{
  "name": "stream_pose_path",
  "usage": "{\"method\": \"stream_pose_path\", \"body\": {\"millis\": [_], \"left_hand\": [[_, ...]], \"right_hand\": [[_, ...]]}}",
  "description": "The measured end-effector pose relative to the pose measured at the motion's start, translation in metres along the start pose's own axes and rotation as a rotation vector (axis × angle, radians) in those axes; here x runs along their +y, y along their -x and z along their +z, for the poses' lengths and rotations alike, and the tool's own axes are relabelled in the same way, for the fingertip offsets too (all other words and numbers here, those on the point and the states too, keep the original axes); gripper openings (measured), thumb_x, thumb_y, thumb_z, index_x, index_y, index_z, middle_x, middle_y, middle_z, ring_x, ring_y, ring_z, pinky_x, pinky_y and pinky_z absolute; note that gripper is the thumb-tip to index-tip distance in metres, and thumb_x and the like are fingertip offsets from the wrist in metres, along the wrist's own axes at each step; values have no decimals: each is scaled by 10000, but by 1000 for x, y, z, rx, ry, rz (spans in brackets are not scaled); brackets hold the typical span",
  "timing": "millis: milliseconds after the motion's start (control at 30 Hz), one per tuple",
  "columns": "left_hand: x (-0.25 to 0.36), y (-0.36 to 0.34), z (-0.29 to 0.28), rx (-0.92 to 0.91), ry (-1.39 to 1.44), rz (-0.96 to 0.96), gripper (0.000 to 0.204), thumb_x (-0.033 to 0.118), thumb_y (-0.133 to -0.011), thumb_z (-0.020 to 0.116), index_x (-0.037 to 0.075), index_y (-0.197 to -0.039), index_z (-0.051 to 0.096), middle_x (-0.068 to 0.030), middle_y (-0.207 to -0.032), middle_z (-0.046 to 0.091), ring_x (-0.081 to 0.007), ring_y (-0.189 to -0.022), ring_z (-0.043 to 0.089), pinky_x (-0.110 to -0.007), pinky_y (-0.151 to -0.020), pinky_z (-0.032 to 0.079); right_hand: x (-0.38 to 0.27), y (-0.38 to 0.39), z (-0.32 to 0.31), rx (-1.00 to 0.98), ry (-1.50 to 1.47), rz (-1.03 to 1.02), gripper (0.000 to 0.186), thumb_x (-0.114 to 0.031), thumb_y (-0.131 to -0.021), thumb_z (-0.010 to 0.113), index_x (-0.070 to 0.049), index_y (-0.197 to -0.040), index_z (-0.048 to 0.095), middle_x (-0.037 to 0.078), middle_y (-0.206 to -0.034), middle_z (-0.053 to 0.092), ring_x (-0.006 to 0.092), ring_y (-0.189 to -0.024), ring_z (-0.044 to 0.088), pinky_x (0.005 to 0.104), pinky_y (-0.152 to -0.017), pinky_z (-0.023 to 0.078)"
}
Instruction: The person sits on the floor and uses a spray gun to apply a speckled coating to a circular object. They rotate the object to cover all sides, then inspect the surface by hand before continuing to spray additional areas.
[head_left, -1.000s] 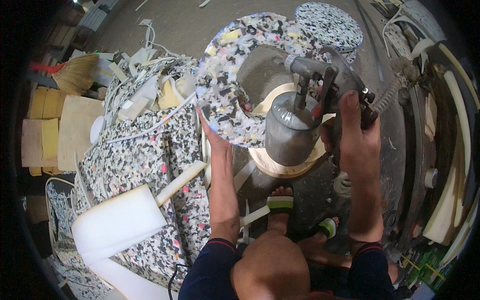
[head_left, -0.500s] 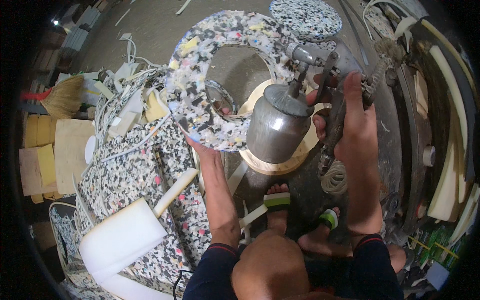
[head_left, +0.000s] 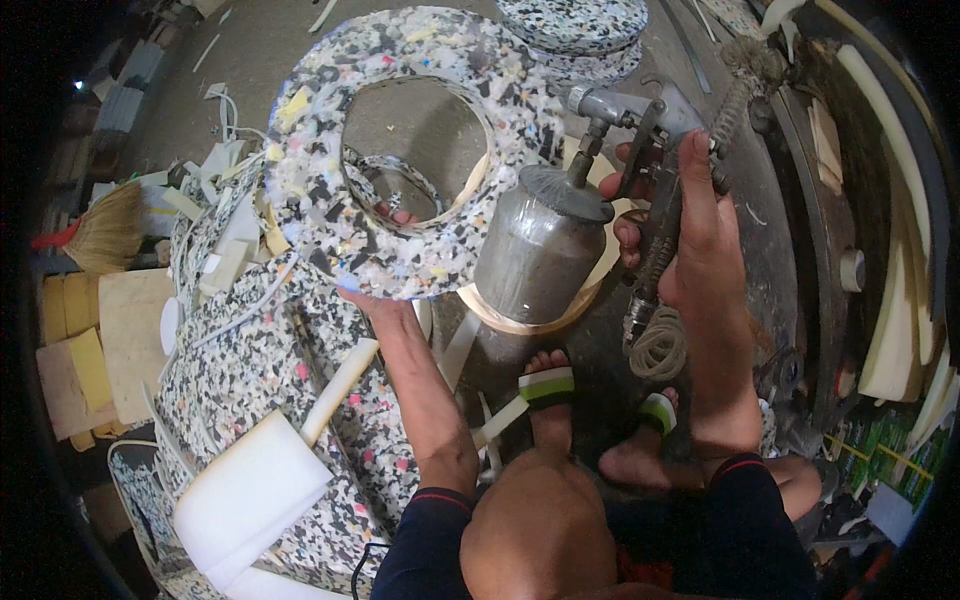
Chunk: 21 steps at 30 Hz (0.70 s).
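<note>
My left hand (head_left: 383,304) holds up a thick ring of speckled multicoloured foam (head_left: 310,205) by its lower edge. Its fingertips show through the ring's round hole; the rest of the hand is behind the foam. My right hand (head_left: 690,215) is wrapped round the handle of a metal spray gun (head_left: 620,105), fingers at the trigger. Below the gun's nozzle hangs its grey metal cup (head_left: 540,250), overlapping the ring's right lower edge. Behind the cup, a round pale wooden piece (head_left: 600,270) is partly hidden.
Speckled foam blocks (head_left: 270,370) lie at left with a white foam piece (head_left: 250,490) on top. Beyond are foam scraps and a straw broom (head_left: 115,230). Round foam discs (head_left: 570,30) are stacked at the far side. A coiled hose (head_left: 657,345) hangs below the gun. Long foam strips (head_left: 890,330) stand at right.
The foam ring has shifted left and slightly up, turning more face-on. The spray gun has moved a little left with my right hand. Both grips stay the same.
</note>
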<state>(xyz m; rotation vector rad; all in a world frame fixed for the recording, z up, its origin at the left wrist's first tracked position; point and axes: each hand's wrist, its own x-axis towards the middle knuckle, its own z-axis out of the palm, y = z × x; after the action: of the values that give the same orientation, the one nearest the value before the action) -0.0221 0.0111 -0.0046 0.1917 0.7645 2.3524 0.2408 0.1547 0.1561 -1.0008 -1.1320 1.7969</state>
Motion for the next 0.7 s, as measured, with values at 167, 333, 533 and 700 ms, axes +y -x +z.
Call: {"method": "stream_pose_path", "body": {"millis": [167, 333, 533, 700], "left_hand": [[2, -1, 3, 108, -115, 24, 741, 594, -930, 338, 4, -1349, 499, -212, -1190, 598, -418, -998, 570, -556, -968, 439], [4, 0, 9, 171, -72, 40, 733, 579, -940, 338, -3, -1363, 485, -225, -1173, 590, -427, -1001, 560, -587, -1022, 392], [3, 2, 9, 128, -54, 39, 697, 550, -938, 354, 11, -1354, 503, -231, -1201, 594, -420, -1003, 574, -575, -972, 424], [2, 2, 1, 30, -5, 26, 810, 695, -915, 331, 40, -1355, 516, -219, -1160, 636, -436, -957, 629, -581, -931, 484]], "right_hand": [[7, 3, -10, 34, 24, 57, 740, -667, -965, 471, 32, -1159, 615, 139, -868, 680, 119, -538, 551, 261, -462, 436], [14, 8, -14, 95, -9, 117, 667, -635, -977, 482, -1, -1129, 626, 119, -854, 688, 116, -528, 551, 262, -449, 431], [22, 11, -13, 148, -19, 138, 526, -577, -992, 515, -70, -1037, 647, 69, -797, 687, 105, -509, 545, 257, -420, 404], [20, 18, -4, 129, 24, 108, 491, -555, -995, 529, -77, -1016, 641, 49, -759, 658, 103, -504, 539, 249, -415, 396]]}}
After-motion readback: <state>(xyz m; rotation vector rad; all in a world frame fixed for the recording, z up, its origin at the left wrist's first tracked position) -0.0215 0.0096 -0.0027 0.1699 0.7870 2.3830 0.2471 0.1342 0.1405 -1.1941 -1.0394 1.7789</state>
